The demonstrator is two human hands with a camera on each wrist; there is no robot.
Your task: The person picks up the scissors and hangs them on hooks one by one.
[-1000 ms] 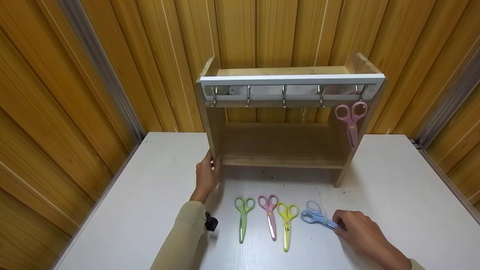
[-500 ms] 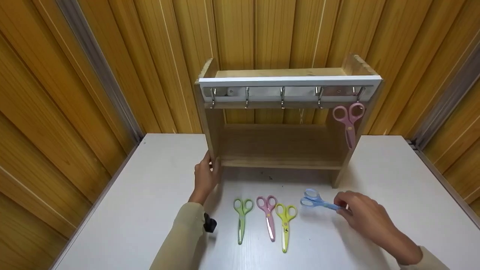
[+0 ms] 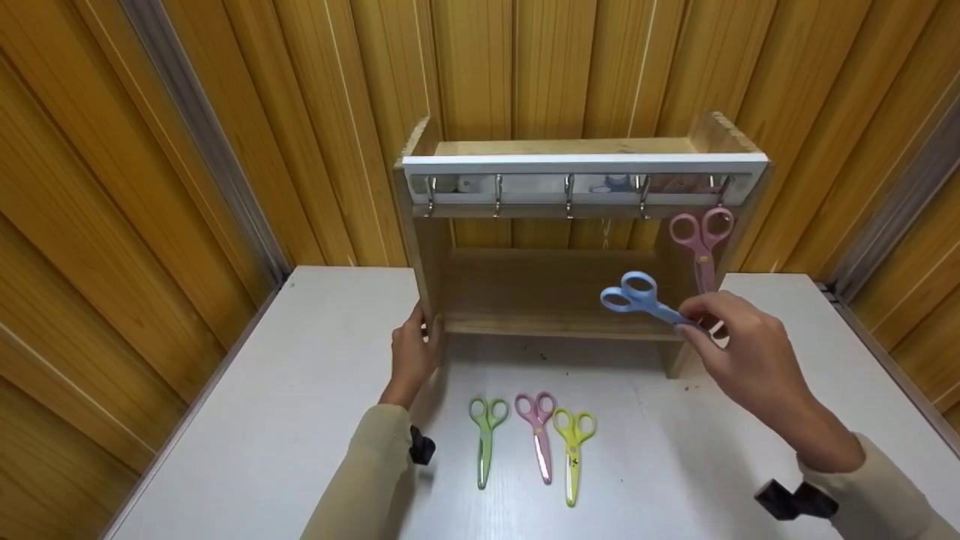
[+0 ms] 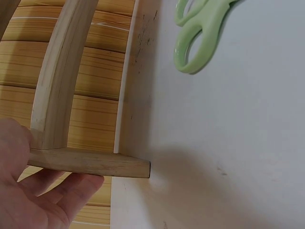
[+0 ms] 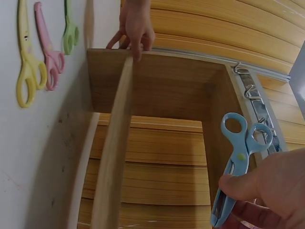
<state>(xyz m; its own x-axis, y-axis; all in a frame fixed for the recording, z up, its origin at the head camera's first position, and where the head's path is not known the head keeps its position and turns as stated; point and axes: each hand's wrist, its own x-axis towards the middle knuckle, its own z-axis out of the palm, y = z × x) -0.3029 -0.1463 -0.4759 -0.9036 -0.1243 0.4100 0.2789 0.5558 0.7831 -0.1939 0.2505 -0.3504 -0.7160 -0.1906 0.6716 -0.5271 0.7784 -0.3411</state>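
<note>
Blue scissors (image 3: 637, 294) are pinched by the blades between the thumb and fingers of my right hand (image 3: 750, 352), held above the table in front of the shelf's right part, handles pointing left. The right wrist view shows the same blue scissors (image 5: 239, 155) with their loops up near the hook rail. My left hand (image 3: 411, 349) grips the left side panel of the wooden shelf (image 3: 562, 324) low down, fingers on its outer side. Pink scissors (image 3: 703, 240) hang by one loop from the rightmost hook, partly behind my right hand.
Green scissors (image 3: 486, 435), another pink pair of scissors (image 3: 538, 435) and yellow scissors (image 3: 574, 450) lie on the white table (image 3: 315, 420), handles toward the shelf. A metal hook rail (image 3: 532, 184) with several hooks runs across the shelf's top front. Wood-patterned walls (image 3: 510, 67) stand behind.
My right hand has lifted the blue scissors off the table and carried them up and forward toward the hook rail. My left hand stays on the shelf's side panel.
</note>
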